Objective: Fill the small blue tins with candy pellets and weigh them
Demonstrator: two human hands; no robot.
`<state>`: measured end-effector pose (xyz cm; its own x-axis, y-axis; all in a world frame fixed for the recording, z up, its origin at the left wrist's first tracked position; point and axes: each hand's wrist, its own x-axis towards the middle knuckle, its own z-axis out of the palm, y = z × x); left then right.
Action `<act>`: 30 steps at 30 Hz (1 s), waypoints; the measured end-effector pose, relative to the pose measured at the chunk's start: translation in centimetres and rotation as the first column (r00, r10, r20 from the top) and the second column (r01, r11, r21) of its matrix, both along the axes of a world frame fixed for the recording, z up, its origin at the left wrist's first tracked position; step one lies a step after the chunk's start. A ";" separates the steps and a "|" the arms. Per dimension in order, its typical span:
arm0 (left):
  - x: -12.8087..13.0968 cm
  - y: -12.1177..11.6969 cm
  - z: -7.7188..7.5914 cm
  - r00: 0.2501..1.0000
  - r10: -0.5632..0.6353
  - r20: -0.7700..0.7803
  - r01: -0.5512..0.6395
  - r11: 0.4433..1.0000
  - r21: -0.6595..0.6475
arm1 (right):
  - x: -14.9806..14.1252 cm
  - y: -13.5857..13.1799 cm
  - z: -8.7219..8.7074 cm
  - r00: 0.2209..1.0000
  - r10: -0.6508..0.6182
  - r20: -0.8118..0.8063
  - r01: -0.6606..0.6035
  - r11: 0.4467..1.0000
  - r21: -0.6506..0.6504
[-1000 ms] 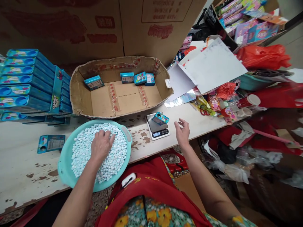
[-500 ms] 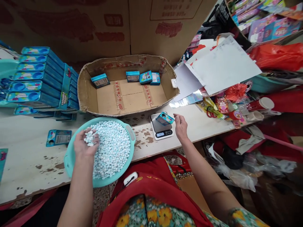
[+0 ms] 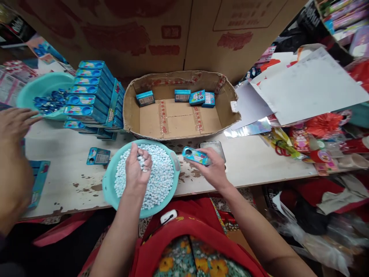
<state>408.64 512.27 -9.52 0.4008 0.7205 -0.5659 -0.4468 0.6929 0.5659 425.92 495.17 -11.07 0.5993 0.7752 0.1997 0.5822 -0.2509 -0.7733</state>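
My left hand (image 3: 138, 165) is cupped shut on a handful of small pale-blue candies, held over the teal basin (image 3: 108, 188) full of the same candies (image 3: 160, 181). My right hand (image 3: 211, 169) grips a small blue candy box (image 3: 196, 156), lifted off the digital scale (image 3: 213, 148) and held toward the basin's right rim. The box has a round hole in its face.
A shallow cardboard tray (image 3: 129, 111) behind holds several small blue boxes (image 3: 198, 97). Stacked blue boxes (image 3: 92, 100) and a second teal basin (image 3: 43, 88) stand at the left. Another person's hand (image 3: 14, 123) reaches in at far left. Paper sheets (image 3: 311, 88) and clutter fill the right.
My right hand took the blue box off the scale and brought it left toward the basin. My left hand holds its scoop of candies further right over the basin. The view swung left.
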 end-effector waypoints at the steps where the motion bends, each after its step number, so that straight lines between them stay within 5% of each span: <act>1: 0.5 -0.5 1.0 1.000 0.022 0.012 -0.023 0.997 0.080 | -1.6 1.0 0.6 0.996 0.089 0.014 -0.088 0.996 -0.016; 4: 1.6 -1.4 2.6 0.994 0.109 0.002 -0.104 0.945 0.310 | -5.2 3.7 1.2 0.967 0.252 0.048 -0.250 0.967 -0.048; 7: 1.8 -1.6 2.4 0.985 0.170 -0.038 -0.139 0.899 0.415 | -7.0 5.3 0.8 0.953 0.296 0.066 -0.292 0.954 -0.070; 23: -0.4 0.0 0.8 0.968 0.249 -0.035 -0.226 0.920 0.320 | -7.4 6.7 0.0 0.955 0.296 0.016 -0.292 0.948 -0.128; 30: 0.2 -0.7 0.9 0.965 0.246 -0.085 -0.185 0.877 0.444 | -8.0 7.5 -0.3 0.941 0.338 0.028 -0.332 0.933 -0.137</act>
